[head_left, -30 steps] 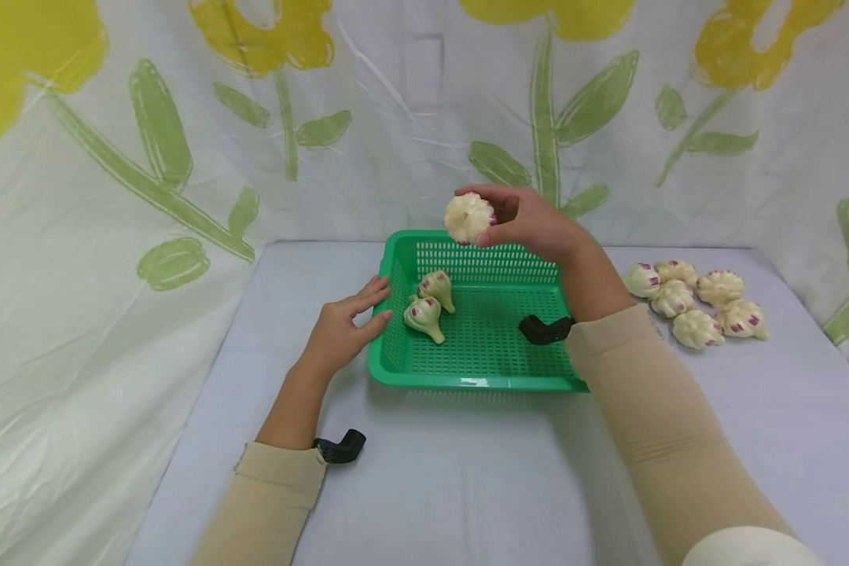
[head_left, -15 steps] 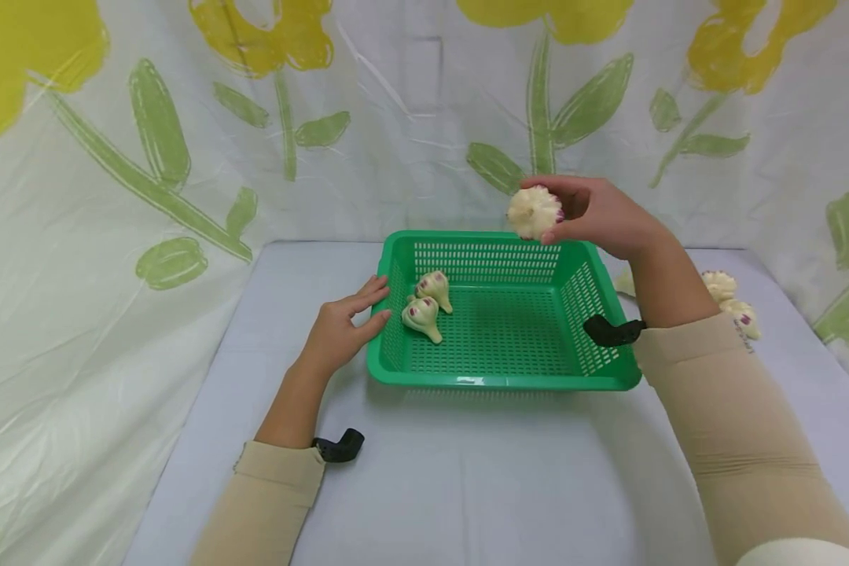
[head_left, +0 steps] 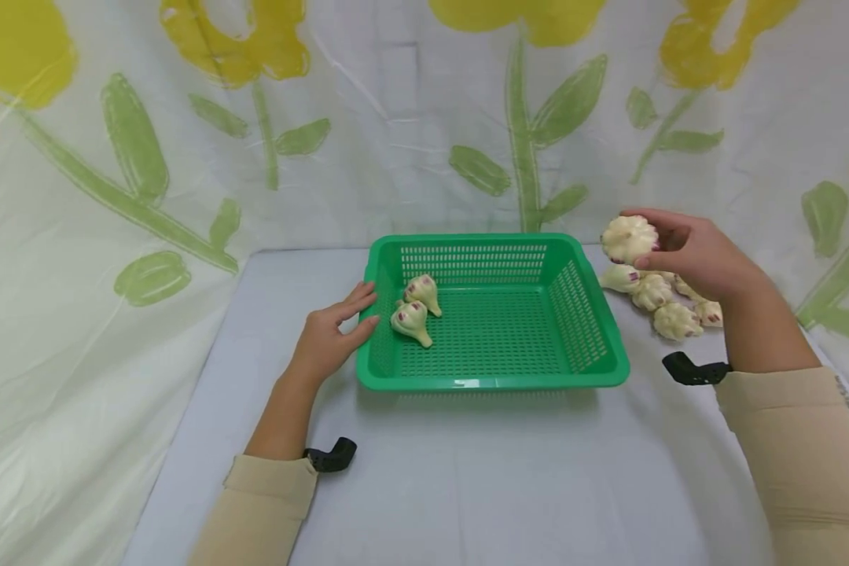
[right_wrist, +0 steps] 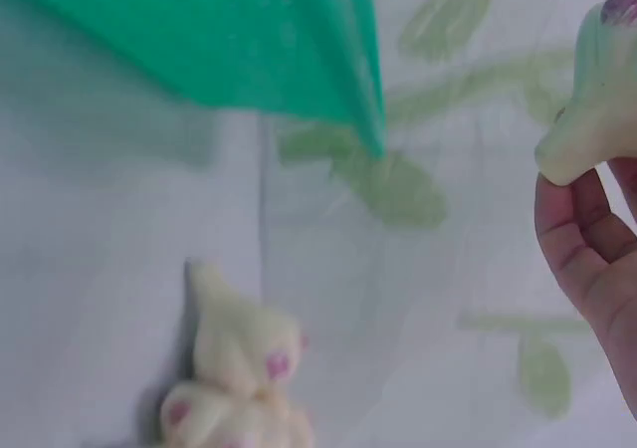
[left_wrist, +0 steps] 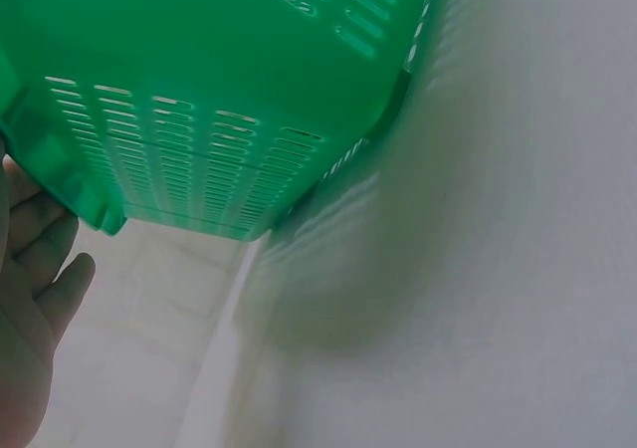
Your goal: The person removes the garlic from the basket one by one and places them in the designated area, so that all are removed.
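A cream garlic bulb [head_left: 628, 240] with purple marks is pinched between the fingers and thumb of my right hand [head_left: 711, 255]. It hangs in the air beyond the basket's right side, above a group of loose garlic bulbs [head_left: 677, 321]. In the right wrist view the held garlic bulb [right_wrist: 597, 110] shows its stem end against the fingertips. My left hand [head_left: 328, 336] touches the left rim of a green plastic basket [head_left: 491, 384], fingers fairly straight. Garlic bulbs [head_left: 410, 321] lie in the basket's left part; one behind them is mostly hidden.
The basket stands on a table covered with a pale cloth [head_left: 460, 472]. A white curtain [head_left: 396, 173] printed with yellow flowers hangs behind and at the sides. Each wrist wears a small black camera mount [head_left: 331, 454].
My right hand has carried the garlic bulb from above the basket rightward to above the loose group, ending slightly lower. My left hand stays at the rim. The head view has shifted slightly.
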Demonstrator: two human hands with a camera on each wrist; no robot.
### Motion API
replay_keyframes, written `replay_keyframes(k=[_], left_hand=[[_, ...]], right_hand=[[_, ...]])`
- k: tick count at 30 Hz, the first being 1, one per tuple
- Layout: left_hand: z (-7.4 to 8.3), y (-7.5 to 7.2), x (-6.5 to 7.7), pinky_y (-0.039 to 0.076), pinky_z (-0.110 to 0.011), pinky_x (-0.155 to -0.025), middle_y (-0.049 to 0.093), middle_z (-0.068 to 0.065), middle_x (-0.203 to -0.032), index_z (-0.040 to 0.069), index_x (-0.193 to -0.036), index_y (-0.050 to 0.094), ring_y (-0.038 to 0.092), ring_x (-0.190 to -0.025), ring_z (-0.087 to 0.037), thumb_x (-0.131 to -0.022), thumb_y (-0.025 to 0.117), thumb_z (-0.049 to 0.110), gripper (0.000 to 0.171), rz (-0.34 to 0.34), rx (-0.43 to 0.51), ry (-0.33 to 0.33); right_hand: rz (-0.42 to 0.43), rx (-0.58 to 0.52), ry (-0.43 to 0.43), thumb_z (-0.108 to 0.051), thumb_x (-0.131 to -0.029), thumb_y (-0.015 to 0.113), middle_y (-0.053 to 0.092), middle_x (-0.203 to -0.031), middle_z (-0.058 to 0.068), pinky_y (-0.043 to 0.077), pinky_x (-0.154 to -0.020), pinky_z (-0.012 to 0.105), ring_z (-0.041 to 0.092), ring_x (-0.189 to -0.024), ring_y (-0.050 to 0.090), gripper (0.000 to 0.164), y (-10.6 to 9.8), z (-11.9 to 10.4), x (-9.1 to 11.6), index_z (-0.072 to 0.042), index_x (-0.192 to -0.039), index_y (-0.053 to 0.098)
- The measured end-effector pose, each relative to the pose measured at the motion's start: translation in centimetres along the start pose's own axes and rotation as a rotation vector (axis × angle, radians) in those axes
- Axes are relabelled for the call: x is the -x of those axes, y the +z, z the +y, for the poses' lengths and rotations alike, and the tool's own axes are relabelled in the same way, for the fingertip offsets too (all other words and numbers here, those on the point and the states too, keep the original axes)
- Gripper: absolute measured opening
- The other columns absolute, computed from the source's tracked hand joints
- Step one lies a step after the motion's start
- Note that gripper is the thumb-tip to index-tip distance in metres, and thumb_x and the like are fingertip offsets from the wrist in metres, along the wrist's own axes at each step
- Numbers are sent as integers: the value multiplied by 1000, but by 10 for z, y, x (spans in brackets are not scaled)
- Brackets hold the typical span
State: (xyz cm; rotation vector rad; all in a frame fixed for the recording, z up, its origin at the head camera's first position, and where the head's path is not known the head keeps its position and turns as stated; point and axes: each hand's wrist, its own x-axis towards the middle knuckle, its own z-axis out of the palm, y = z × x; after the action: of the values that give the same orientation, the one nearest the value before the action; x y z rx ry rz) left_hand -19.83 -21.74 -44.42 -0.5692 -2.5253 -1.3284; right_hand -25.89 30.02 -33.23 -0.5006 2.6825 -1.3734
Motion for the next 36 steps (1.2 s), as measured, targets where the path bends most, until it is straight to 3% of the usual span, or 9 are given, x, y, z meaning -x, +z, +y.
replay_keyframes(k=[7,11,14,19,25,31,36], left_hand=[[-2,0,1,41,-43,-111,51,4,-146,9,-135,61,44,-139,-13,-94,68,23,43,0,-7,-7],[0,0,1,41,-43,-111,51,4,-147,9,-135,61,44,-139,-14,-94,68,23,43,1,-13,-8],[0,0,1,41,-42,-110,51,4,-146,10,-135,61,44,-139,-13,-94,68,23,43,1,-17,-9],[-3,1,0,41,-41,-110,52,4,-146,10,-134,62,44,-139,-12,-94,68,21,42,10,-28,-13],[-2,1,1,41,-42,-110,52,3,-146,10,-134,62,45,-138,-13,-94,68,21,42,9,-25,-11],[-1,1,1,41,-43,-110,52,2,-146,9,-135,61,44,-139,-14,-94,67,20,42,12,-25,-14],[-1,1,1,41,-42,-110,53,3,-145,10,-134,62,44,-139,-13,-94,67,21,42,16,-27,-17]], right_hand=[[176,24,190,-18,-95,66,54,-114,-27,45,-71,6,-6,-94,52,58,-26,44,49,-31,-148,45],[279,-366,68,3,-96,57,59,-120,-17,47,-76,6,-3,-98,57,55,-28,79,75,-17,-147,48],[308,-671,-49,19,-92,49,61,-125,-5,50,-83,8,1,-104,61,58,-24,103,93,-7,-144,50],[431,-840,-81,26,-88,48,64,-125,-1,53,-85,13,5,-107,64,60,-16,129,114,-5,-139,54],[594,-939,52,21,-85,59,67,-118,-6,56,-78,14,2,-101,66,59,-6,146,127,-13,-134,61],[611,-1111,2,29,-83,53,73,-111,2,57,-78,19,8,-100,68,56,3,155,130,-6,-125,66],[621,-1162,-9,32,-81,50,73,-109,3,58,-77,20,9,-98,69,59,6,161,130,-6,-122,67]])
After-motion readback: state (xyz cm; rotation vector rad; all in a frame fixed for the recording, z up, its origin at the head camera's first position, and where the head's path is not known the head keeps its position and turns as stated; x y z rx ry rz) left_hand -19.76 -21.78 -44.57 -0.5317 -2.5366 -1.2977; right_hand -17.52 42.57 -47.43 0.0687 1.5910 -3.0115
